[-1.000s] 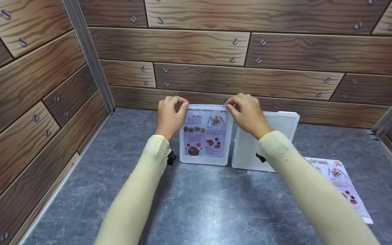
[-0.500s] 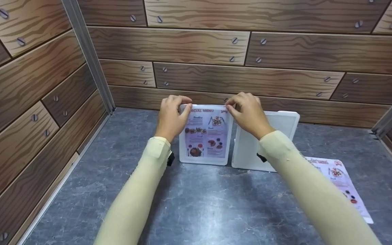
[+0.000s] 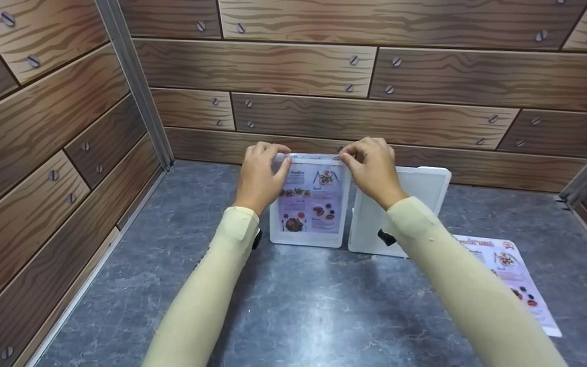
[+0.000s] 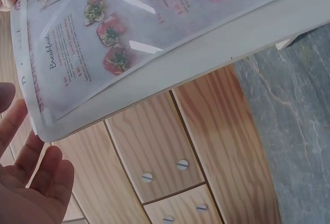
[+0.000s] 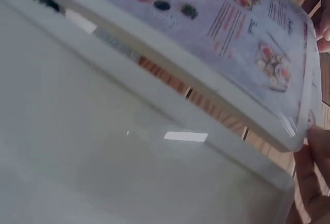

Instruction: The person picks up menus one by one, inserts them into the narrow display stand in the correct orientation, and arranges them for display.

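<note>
Forearms [image 3: 212, 280] reaching forward. Right hand [image 3: 373, 171] pinches menu sheet [image 3: 312, 199] at top corner; left hand [image 3: 262, 176] at opposite corner — grip unclear. Second menu [image 3: 520, 285] — partly hidden by right sleeve [image 3: 467, 275].

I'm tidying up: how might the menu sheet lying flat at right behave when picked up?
The menu sheet is probably light and bendy, as it looks thin. Lying flat on the tabletop, it may slide before an edge lifts.
</note>
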A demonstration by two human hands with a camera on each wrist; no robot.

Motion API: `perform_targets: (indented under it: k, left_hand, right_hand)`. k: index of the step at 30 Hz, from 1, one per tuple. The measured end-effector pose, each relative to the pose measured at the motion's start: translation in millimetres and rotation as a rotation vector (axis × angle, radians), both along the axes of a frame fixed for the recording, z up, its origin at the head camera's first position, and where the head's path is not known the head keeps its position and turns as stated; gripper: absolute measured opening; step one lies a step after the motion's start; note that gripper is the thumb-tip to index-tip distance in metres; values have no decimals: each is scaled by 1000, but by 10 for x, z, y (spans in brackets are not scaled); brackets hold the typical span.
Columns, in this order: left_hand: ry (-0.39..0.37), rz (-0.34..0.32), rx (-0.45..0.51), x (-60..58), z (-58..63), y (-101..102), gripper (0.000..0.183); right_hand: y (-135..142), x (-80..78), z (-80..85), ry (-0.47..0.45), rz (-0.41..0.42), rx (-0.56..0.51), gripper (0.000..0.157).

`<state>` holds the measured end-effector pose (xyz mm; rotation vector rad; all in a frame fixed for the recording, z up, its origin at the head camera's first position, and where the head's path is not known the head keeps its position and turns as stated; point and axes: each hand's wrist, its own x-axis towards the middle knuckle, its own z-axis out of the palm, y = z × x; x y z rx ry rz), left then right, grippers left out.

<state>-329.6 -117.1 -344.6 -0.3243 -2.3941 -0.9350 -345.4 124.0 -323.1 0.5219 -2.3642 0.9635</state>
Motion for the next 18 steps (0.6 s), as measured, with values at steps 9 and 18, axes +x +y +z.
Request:
perform_targets:
  k: [9,18]
  left_hand:
    - [62,-18,43,-11,33,61,30]
    - [11,131,201,-75,31,18,15]
  right_hand:
    - [-13,56,12,-8,-90,-75,13]
    - [-5,71,43,-24,-64,-56,11]
